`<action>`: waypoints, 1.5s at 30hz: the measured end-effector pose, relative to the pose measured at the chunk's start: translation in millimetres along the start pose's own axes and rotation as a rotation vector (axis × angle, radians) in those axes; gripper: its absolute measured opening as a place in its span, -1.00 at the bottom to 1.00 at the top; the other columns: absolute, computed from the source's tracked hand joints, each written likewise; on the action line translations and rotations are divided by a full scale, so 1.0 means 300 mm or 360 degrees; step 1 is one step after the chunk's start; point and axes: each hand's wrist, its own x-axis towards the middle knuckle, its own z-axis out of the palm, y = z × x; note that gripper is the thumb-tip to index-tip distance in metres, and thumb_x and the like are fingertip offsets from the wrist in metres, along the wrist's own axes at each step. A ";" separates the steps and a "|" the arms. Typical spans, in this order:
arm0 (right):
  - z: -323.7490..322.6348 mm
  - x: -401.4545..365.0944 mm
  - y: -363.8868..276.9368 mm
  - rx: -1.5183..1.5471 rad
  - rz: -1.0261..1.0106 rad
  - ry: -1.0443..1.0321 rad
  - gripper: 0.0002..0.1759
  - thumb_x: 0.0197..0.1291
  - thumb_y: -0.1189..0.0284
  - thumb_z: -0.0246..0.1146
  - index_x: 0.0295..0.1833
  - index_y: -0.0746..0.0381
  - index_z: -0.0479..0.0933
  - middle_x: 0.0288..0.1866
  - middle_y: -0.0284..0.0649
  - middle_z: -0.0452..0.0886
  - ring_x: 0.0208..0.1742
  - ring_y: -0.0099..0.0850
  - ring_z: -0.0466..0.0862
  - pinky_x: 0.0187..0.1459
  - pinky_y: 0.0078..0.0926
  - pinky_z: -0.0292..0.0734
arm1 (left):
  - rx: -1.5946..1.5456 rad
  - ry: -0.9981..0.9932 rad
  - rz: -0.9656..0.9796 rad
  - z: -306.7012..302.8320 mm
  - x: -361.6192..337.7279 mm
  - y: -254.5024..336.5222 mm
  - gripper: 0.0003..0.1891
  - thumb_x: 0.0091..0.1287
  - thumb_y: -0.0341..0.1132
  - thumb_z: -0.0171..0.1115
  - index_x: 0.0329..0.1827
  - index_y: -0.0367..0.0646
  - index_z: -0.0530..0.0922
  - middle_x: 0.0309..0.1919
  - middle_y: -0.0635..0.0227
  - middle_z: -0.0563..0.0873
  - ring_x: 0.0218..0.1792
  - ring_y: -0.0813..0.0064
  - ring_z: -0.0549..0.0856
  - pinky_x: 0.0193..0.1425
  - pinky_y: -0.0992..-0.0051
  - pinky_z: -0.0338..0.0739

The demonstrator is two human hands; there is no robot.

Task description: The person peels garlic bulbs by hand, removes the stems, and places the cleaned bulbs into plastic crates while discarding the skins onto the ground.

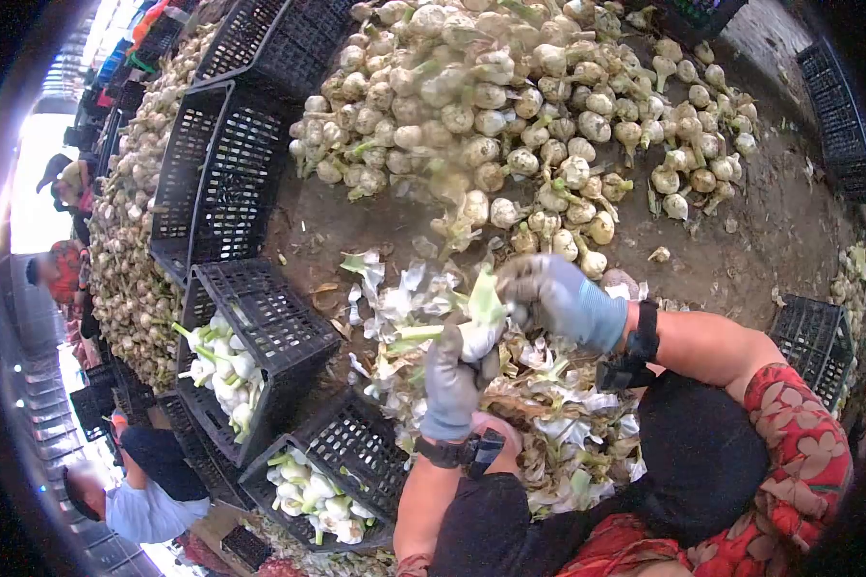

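A garlic bulb [478, 337] with a pale green stalk is gripped by my left hand [452, 380], which wears a grey glove. My right hand [553, 293], in a grey-blue glove, is beside the stalk. Its fingers are bent and smeared, and I cannot make out whether they hold a piece of skin. Torn garlic skins [568, 423] lie on the ground beneath both hands. Just beyond them spreads a big heap of unpeeled garlic bulbs [452, 106], soiled and with short stalks.
To the left, black crates [269, 308] hold clean white garlic, such as the peeled bulbs [322, 500]. Stacked empty crates [231, 173] stand farther back. Another garlic heap [130, 240] lies beyond them. Several people, one a person in a pale shirt [154, 505], are at the far left.
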 end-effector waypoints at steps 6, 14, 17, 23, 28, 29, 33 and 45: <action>-0.104 0.041 -0.131 -0.0594 -0.0018 -0.0124 -0.59 0.18 0.45 0.24 0.14 0.33 0.44 -0.16 -0.18 0.64 -0.29 -0.49 0.68 -0.35 -0.61 0.61 | -0.0068 0.0297 -0.0011 0.004 -0.007 0.018 -0.56 0.50 0.05 -0.09 0.03 -0.15 0.52 -0.55 0.43 0.60 -0.68 0.69 0.46 -0.66 0.67 0.25; 0.083 -0.030 -0.033 -0.1469 -0.0592 -0.0228 -0.53 0.13 0.18 0.36 0.00 0.32 0.54 -0.14 -0.10 0.67 -0.09 -0.38 0.66 -0.02 -0.39 0.55 | 0.0018 0.0387 -0.0059 0.003 0.032 -0.016 -0.50 0.55 0.01 -0.22 0.19 -0.24 0.45 0.00 0.31 0.55 -0.04 0.57 0.54 0.02 0.55 0.45; 0.067 -0.003 -0.002 -0.1150 -0.0297 -0.0097 -0.65 0.07 0.30 0.44 -0.14 0.32 0.59 -0.24 -0.22 0.68 -0.22 -0.56 0.61 -0.14 -0.49 0.53 | 0.0589 0.0243 0.0094 -0.004 0.017 -0.019 -0.51 0.57 -0.05 -0.26 0.25 -0.26 0.41 0.06 0.30 0.56 0.06 0.52 0.53 0.17 0.53 0.41; 0.002 0.047 0.077 -0.0389 -0.0003 0.0016 -0.79 0.07 0.44 0.41 -0.23 0.33 0.60 -0.39 -0.32 0.65 -0.34 -0.61 0.57 -0.28 -0.56 0.51 | 0.0343 0.0332 0.0157 0.044 0.032 -0.025 -0.51 0.54 -0.10 -0.18 0.35 -0.27 0.33 0.01 0.34 0.54 -0.12 0.56 0.52 -0.09 0.61 0.39; -0.103 0.125 0.182 -0.1464 -0.0195 0.0572 -0.64 0.10 0.19 0.33 -0.24 0.31 0.59 -0.31 0.00 0.67 -0.31 -0.13 0.68 -0.24 -0.27 0.57 | 0.0479 0.0070 0.0421 0.047 -0.014 0.010 -0.51 0.47 -0.21 -0.15 0.39 -0.27 0.26 -0.24 0.43 0.59 -0.33 0.67 0.54 -0.44 0.68 0.41; -0.154 0.132 0.176 -0.1647 -0.0261 0.0579 -0.61 0.10 0.15 0.32 -0.23 0.30 0.59 -0.27 0.02 0.68 -0.26 -0.07 0.69 -0.20 -0.25 0.57 | 0.0484 0.0075 0.0421 0.047 -0.013 0.010 -0.51 0.47 -0.21 -0.15 0.39 -0.27 0.26 -0.24 0.43 0.59 -0.33 0.67 0.54 -0.44 0.68 0.41; -0.097 0.032 0.125 -0.1452 0.0080 -0.0432 -0.37 0.03 0.18 0.41 0.17 0.29 0.47 0.08 -0.02 0.59 0.12 -0.20 0.60 0.11 -0.32 0.49 | 0.0158 0.0328 0.0255 0.002 0.004 -0.025 -0.58 0.48 -0.24 -0.13 0.36 -0.15 0.30 -0.18 0.43 0.59 -0.32 0.66 0.57 -0.42 0.69 0.43; 0.050 -0.031 0.089 -0.1426 -0.0901 0.0022 -0.74 -0.14 0.58 0.13 -0.23 0.21 0.51 -0.31 -0.09 0.56 -0.17 -0.10 0.62 -0.19 -0.27 0.54 | 0.0571 0.0519 0.0159 0.041 0.006 -0.011 -0.73 0.52 -0.15 -0.11 0.06 -0.13 0.39 -0.22 0.41 0.51 -0.28 0.64 0.49 -0.25 0.61 0.43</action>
